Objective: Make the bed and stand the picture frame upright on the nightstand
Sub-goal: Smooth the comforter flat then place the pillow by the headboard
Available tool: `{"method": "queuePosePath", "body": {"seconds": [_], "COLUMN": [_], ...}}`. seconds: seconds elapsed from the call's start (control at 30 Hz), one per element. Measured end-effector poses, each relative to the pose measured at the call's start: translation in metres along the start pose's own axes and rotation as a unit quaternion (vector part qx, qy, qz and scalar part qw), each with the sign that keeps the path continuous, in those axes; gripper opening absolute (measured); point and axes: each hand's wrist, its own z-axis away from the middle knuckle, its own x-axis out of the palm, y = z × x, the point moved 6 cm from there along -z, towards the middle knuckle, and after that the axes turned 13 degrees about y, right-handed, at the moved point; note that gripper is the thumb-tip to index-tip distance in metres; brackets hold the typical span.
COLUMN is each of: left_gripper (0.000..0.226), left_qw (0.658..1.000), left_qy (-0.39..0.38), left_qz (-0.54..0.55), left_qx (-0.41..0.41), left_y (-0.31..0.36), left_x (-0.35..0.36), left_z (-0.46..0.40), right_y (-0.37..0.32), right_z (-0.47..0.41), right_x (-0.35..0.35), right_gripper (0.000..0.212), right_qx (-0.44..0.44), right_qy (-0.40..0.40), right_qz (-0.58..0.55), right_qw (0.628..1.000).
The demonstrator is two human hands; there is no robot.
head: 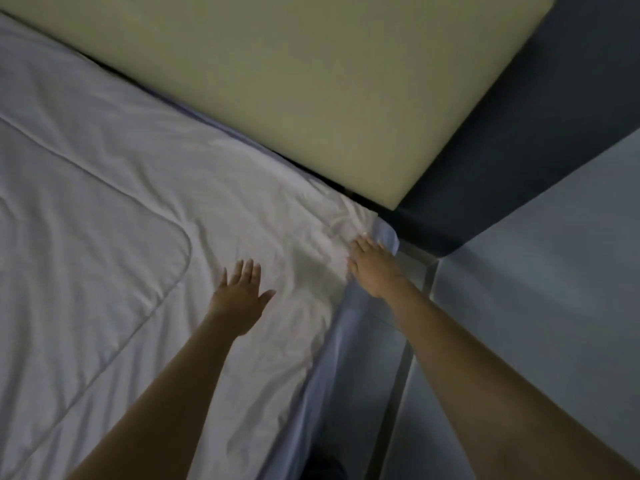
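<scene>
A white quilted cover [114,209] lies spread over the bed, wrinkled near its top right corner. Under it a pale blue sheet [349,327] shows along the bed's right side. My left hand [240,296] rests flat on the cover, fingers spread, holding nothing. My right hand [372,263] lies flat on the cover's corner at the mattress edge, fingers extended onto the fabric. No picture frame or nightstand is in view.
A padded cream headboard [311,81] runs along the top of the bed. Beyond it is a dark blue wall [536,116]. A narrow gap with a metal rail [408,341] separates the bed from a pale blue-grey surface [554,306] on the right.
</scene>
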Motion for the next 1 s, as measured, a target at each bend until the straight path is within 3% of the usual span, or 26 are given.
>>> {"method": "queuePosePath", "body": {"seconds": [0.27,0.37,0.5,0.7,0.77,0.87,1.0], "left_gripper": [0.093,0.085,0.065,0.052,0.049,0.050,0.063], "left_qw": [0.995,0.997,0.991,0.964,0.949,0.951,0.981], "left_qy": [0.084,0.081,0.130,0.248,0.281,0.266,0.169], "left_qz": [0.048,0.017,-0.005,0.068,0.107,0.103,0.030], "left_qx": [0.010,0.007,0.012,0.075,0.099,0.116,0.091], "left_y": [0.026,0.024,0.022,0.040,0.059,0.086,0.087], "left_x": [0.110,0.152,0.173,0.151,0.134,0.131,0.163], "left_z": [-0.124,-0.135,-0.140,-0.138,-0.141,-0.149,-0.155], "right_y": [0.050,0.052,0.048,0.053,0.069,0.100,0.129], "right_z": [-0.134,-0.162,-0.176,-0.180,-0.176,-0.170,-0.160], "right_x": [0.095,0.139,0.177,0.162,0.149,0.145,0.181], "right_gripper": [0.072,0.079,0.064,0.056,0.056,0.052,0.059], "right_qx": [0.030,0.081,0.090,0.044,0.038,0.047,0.076], "right_qy": [0.044,0.058,0.111,0.152,0.198,0.253,0.139], "right_qz": [-0.018,-0.045,-0.095,-0.128,-0.124,-0.088,-0.120], "right_qw": [0.998,0.994,0.985,0.979,0.971,0.962,0.980]}}
